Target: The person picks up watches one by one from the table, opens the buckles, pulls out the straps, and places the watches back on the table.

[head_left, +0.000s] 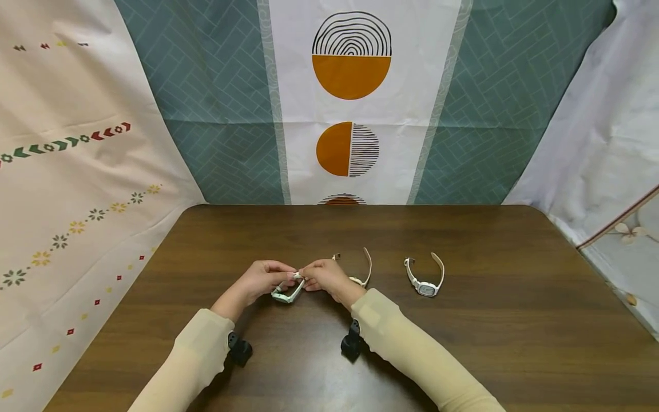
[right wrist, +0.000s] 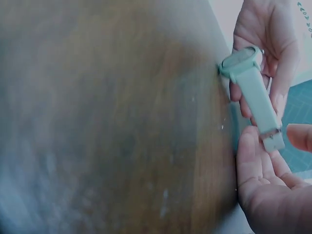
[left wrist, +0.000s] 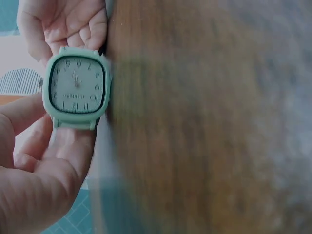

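A mint-green wristwatch [head_left: 283, 297] is held up above the table, its strap bent into a loop and its squarish dial [left wrist: 77, 85] towards me. My left hand [head_left: 261, 281] grips the strap from the left. From the other side my right hand [head_left: 328, 277] holds the strap end near the buckle [right wrist: 270, 132], with fingers [right wrist: 249, 156] behind the strap. Both hands meet at the top of the loop, where the fingertips partly hide how the strap ends lie.
A cream watch [head_left: 359, 280] lies behind my right hand and is partly covered by it. Farther right, a white watch [head_left: 427, 289] lies with its strap spread open. The brown wooden table [head_left: 489, 343] ends at a patterned cloth backdrop [head_left: 221, 114].
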`<state>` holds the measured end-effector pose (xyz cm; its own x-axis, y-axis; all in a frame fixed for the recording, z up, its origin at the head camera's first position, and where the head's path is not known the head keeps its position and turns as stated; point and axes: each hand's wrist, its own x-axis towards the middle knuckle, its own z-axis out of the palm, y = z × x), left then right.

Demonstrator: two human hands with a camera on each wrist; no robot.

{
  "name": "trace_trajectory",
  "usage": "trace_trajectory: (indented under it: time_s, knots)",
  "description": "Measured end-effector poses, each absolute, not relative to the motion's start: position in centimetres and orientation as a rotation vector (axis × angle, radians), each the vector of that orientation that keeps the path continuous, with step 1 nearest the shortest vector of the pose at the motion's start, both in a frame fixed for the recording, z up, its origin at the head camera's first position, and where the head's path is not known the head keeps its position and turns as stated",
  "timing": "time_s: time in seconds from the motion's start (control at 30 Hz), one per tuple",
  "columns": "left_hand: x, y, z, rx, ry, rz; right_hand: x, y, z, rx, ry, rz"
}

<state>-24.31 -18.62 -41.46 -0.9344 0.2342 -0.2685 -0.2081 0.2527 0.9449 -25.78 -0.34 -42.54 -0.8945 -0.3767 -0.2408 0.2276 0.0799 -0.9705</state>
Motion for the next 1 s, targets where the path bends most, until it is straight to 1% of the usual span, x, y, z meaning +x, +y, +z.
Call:
trace_trajectory:
  time_s: [0.23, 0.5, 0.73, 1.0]
  knots:
    - [-24.3, -19.4, -41.4, 0.026, 2.120, 1.762, -25.9, -0.5, -42.2, -0.161, 1.967, -1.814]
    - [-24.3, -19.3, -41.4, 0.098, 2.158, 1.599, -25.4, -0.6, -42.0, -0.236, 2.035, -1.739]
    - [-24.4, -19.4, -41.5, 0.081, 2.141, 1.552, -25.4, -1.0, -42.2, -0.184, 2.019, -1.724]
    - [-24.6, -19.7, -41.5, 0.140, 2.074, 1.585, -25.2, -1.6, -42.0, -0.104, 2.022, -1.769]
